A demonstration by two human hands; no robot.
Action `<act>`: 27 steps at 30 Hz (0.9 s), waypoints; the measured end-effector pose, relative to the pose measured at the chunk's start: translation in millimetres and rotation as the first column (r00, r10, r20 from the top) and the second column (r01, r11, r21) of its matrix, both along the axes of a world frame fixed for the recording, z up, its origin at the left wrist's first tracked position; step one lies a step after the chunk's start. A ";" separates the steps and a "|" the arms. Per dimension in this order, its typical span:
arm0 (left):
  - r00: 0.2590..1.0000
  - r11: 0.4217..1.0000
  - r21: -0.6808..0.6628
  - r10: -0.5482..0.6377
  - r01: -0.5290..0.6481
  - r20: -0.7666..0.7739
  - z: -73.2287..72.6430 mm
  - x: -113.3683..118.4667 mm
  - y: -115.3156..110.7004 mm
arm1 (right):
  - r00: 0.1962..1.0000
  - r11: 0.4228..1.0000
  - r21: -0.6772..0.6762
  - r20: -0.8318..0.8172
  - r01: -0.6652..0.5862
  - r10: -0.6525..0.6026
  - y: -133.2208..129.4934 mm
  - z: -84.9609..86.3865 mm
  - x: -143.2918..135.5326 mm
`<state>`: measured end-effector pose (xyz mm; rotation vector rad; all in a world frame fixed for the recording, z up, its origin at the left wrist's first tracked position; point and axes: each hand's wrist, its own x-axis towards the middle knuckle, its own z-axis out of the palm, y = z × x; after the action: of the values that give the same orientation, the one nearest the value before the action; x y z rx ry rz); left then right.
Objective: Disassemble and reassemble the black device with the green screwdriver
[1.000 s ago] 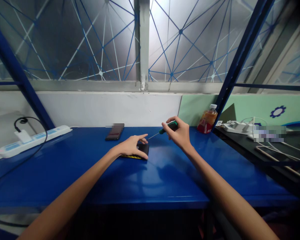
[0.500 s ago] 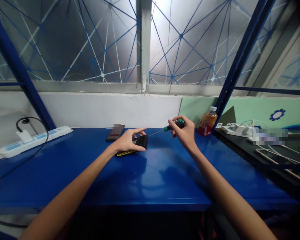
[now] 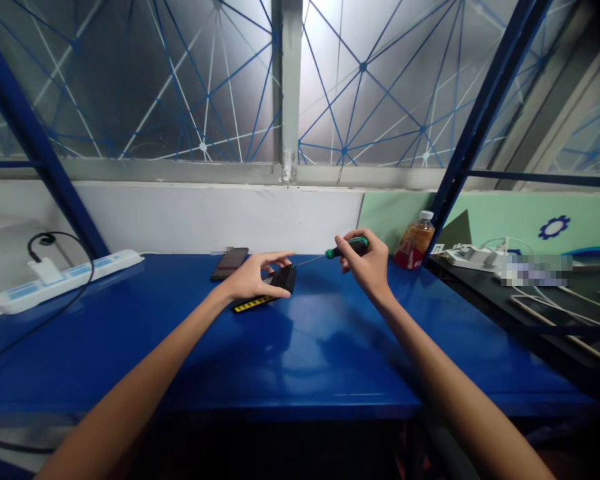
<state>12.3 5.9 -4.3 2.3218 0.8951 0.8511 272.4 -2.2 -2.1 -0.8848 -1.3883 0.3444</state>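
Note:
My left hand [image 3: 255, 275] grips a small black device [image 3: 284, 278] between thumb and fingers, above the blue table [image 3: 220, 360]. A black strip with yellow markings [image 3: 253, 305] lies just below that hand; whether it is joined to the device I cannot tell. My right hand [image 3: 367, 261] is closed around the green and black handle of a screwdriver [image 3: 350, 247]. Its thin shaft points left, and the tip is at the right edge of the black device. Part of the device is hidden by my left fingers.
A dark phone [image 3: 229, 263] lies behind my left hand. At the left is a white power strip [image 3: 70, 281] with a plugged-in black cable. A bottle [image 3: 415, 241] with a white cap stands at the back right, beside a black surface [image 3: 535, 307] holding white cables and adapters.
The black device has tilted slightly in my left hand, and more of the yellow-marked strip shows. My right hand still holds the screwdriver in nearly the same place.

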 end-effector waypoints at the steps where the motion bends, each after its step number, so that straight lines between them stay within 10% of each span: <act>1: 1.000 1.000 -0.003 -0.001 0.001 -0.001 0.1 0.2 0.0 | 1.000 1.000 -0.001 0.001 0.000 0.000 -0.2 0.0 -0.1; 27: 0.999 1.000 -0.021 0.003 -0.004 -0.038 1.8 0.9 -2.5 | 0.998 1.000 0.007 0.058 -0.019 0.019 0.3 -0.6 -0.1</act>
<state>13.2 3.4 -2.5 2.3261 0.9199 0.7976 272.3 -1.9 -2.7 -0.8817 -1.4511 0.3304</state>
